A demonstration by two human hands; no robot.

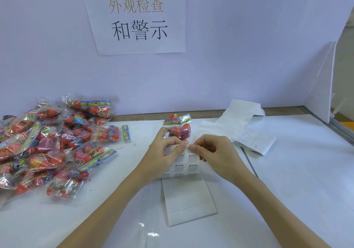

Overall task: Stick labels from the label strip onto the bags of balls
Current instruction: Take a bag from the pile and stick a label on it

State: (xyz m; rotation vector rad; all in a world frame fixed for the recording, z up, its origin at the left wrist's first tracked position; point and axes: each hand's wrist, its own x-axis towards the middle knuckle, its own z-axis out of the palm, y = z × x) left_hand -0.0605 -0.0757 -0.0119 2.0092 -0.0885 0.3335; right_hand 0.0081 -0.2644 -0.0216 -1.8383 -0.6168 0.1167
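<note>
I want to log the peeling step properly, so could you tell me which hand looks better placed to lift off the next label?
Probably the right hand: its fingertips pinch at the label strip's top edge, while the left hand holds the strip down.

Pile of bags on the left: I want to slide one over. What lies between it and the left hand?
Head view: bare white table separates the pile of bags from the left hand; only tiny dark specks there.
</note>
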